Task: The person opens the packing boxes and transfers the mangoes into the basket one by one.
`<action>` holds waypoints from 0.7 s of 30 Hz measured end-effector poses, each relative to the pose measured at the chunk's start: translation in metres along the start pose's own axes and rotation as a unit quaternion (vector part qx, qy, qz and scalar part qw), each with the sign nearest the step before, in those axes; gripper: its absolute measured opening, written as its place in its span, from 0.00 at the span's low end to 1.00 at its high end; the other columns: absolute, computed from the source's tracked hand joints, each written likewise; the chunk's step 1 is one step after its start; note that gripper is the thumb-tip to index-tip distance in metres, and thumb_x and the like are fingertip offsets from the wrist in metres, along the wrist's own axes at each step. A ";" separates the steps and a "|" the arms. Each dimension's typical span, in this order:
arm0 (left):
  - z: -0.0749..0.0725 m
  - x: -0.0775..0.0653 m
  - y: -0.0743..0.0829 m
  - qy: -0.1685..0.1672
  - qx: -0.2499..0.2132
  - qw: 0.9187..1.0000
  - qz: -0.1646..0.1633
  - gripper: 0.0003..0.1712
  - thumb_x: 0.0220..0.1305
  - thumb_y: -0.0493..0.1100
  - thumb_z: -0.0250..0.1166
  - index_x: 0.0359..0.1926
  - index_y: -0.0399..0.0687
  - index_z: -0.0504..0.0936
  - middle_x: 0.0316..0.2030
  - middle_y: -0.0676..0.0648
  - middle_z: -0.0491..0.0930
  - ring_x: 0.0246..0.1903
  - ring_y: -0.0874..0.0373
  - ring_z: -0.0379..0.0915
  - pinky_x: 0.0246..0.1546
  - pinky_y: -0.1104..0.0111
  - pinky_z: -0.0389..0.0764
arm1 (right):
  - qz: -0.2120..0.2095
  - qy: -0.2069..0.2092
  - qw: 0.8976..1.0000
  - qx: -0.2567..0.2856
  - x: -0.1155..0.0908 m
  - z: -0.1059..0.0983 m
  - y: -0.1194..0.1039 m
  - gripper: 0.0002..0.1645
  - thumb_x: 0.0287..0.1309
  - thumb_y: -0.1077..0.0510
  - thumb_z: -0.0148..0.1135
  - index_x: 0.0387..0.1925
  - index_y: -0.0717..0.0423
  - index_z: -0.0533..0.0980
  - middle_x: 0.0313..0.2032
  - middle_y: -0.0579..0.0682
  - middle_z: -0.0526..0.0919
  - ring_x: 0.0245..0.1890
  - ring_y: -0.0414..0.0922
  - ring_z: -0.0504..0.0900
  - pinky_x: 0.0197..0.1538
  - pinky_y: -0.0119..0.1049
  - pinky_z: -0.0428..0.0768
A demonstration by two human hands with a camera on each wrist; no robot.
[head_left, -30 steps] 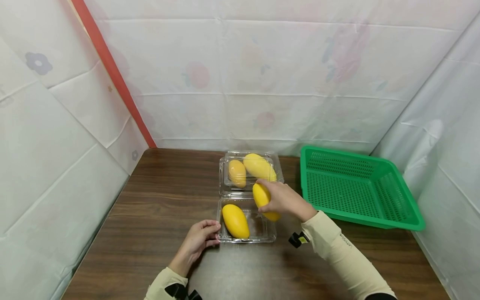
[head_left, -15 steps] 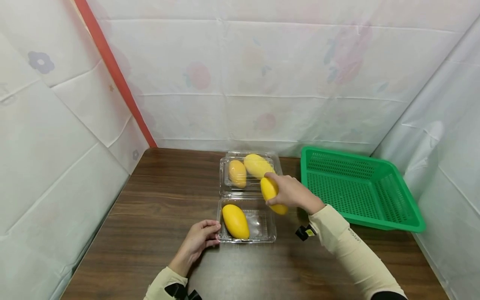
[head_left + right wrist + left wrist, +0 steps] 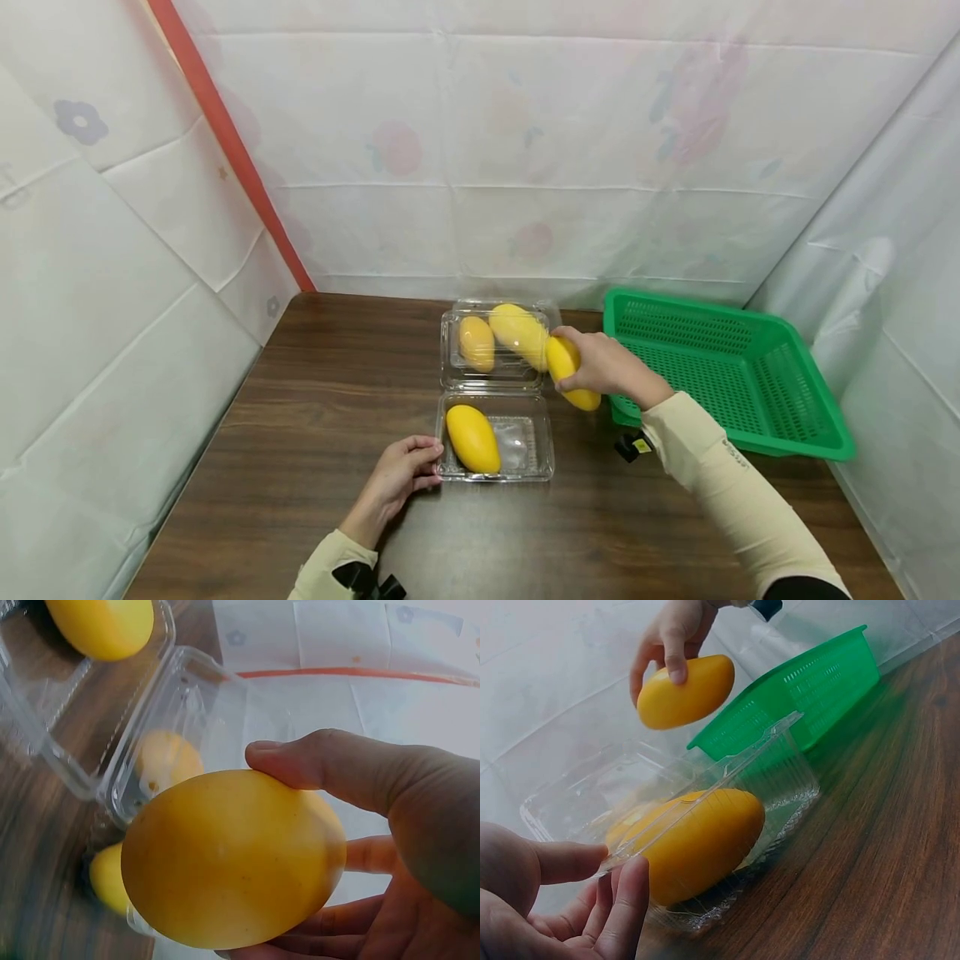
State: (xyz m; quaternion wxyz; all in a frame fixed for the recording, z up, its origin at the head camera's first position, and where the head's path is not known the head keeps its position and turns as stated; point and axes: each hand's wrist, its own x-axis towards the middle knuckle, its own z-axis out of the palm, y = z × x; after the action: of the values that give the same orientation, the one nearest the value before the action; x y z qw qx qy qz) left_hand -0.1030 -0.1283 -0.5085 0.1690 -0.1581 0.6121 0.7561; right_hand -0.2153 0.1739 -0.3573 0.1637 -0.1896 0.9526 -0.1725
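My left hand pinches the left rim of an open clear plastic clamshell container between thumb and fingers. One yellow mango lies in the left part of its base. My right hand grips another mango, thumb on one side and fingers on the other, raised between the container and the green basket. In the right wrist view the held mango fills the middle, with the thumb over its top. Two more mangoes, a small one and a longer one, show through the container's lid.
The perforated green basket stands to the right, close to the back sheet. Pale printed sheets close off the back and both sides. Brown wood-grain tabletop lies around the container.
My right hand has carried the mango from over the container's base to the right and back, near the basket's left edge. The left hand stays at the container's rim.
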 end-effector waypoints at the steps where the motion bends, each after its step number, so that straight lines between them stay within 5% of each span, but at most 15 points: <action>1: 0.000 0.000 0.000 0.000 0.000 1.000 0.004 0.09 0.64 0.36 0.63 0.42 0.33 0.75 0.28 0.50 0.75 0.23 0.62 0.73 0.27 0.70 0.83 | 0.002 -0.001 1.000 0.000 0.000 -0.002 0.001 0.51 0.48 0.50 0.75 0.71 0.53 0.59 0.42 0.56 0.81 0.33 0.46 0.79 0.33 0.37 0.79; 21: 0.000 0.000 0.002 -0.001 0.001 1.000 -0.003 0.10 0.65 0.36 0.63 0.43 0.34 0.75 0.27 0.51 0.74 0.23 0.63 0.72 0.27 0.71 0.83 | 0.058 -0.010 0.998 0.010 0.005 -0.033 0.040 0.50 0.51 0.49 0.72 0.71 0.54 0.57 0.50 0.63 0.76 0.43 0.54 0.78 0.36 0.40 0.81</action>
State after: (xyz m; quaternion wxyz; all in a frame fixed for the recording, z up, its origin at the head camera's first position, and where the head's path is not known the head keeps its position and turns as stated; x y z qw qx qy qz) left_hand -0.1043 -0.1283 -0.5070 0.1724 -0.1592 0.6121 0.7552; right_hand -0.2440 0.2157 -0.3452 0.1845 -0.1341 0.9586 -0.1702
